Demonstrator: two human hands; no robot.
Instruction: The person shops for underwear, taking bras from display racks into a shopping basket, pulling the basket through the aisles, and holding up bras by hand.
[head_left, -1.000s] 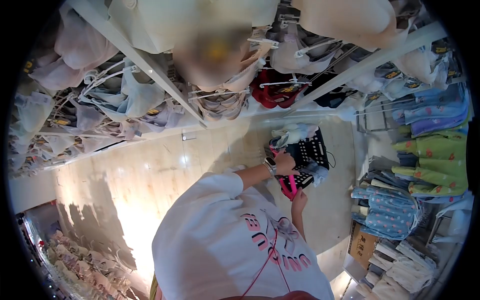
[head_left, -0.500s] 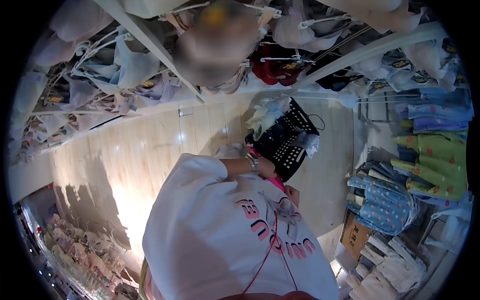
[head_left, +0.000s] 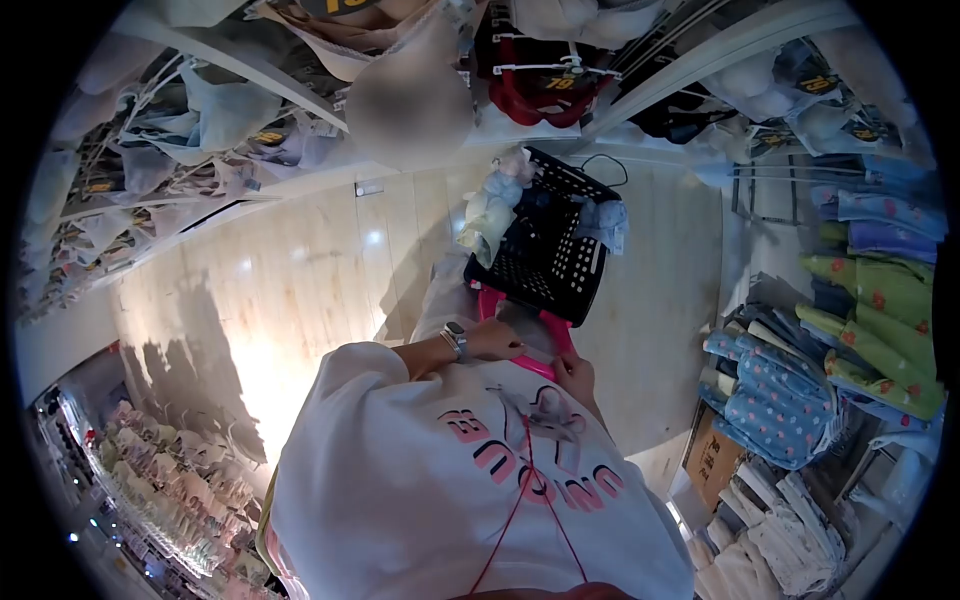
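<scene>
A black shopping basket (head_left: 560,262) with holes in its sides stands tilted in front of my legs. Its pink handle (head_left: 556,328) reaches back toward my waist. My left hand (head_left: 495,340), with a watch on the wrist, is closed over the left part of the handle. At the handle's right side, my right hand (head_left: 575,376) is closed around it; some of its fingers are hidden. Pale soft garments (head_left: 490,215) hang over the basket's left rim. A light blue garment (head_left: 603,222) lies over the right rim.
Bras on hangers fill the racks ahead, a red one (head_left: 550,95) among them. Folded green clothes (head_left: 880,320) and blue dotted clothes (head_left: 770,400) are to the right, near a cardboard box (head_left: 712,460). More hanging garments (head_left: 170,480) are at lower left, beyond the wooden floor (head_left: 300,270).
The basket appears lower and further left, and more of its inside shows. My left hand has moved left and now shows clearly at the handle. The racks ahead have shifted upward in view.
</scene>
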